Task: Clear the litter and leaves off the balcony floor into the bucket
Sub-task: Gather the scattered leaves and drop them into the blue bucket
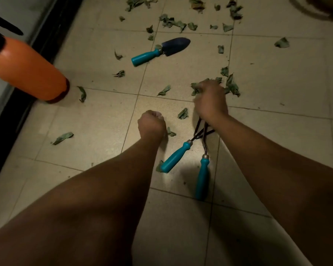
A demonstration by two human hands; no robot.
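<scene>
Beige floor tiles [96, 120] are lying under dim light, with a dark door frame [52, 33] running along the left. Dry leaves [173, 23] are lying scattered across them. The right hand [210, 100] is gripping a clump of leaves [232, 86]. The left hand [151, 122] is hovering clenched, with nothing seen in it. A trowel [160, 50], two hand rakes [176, 158] and an orange bottle [27, 68] are resting nearby.

Dim, warm light; soft shadows under both arms, blurred, bowed picture edges.
</scene>
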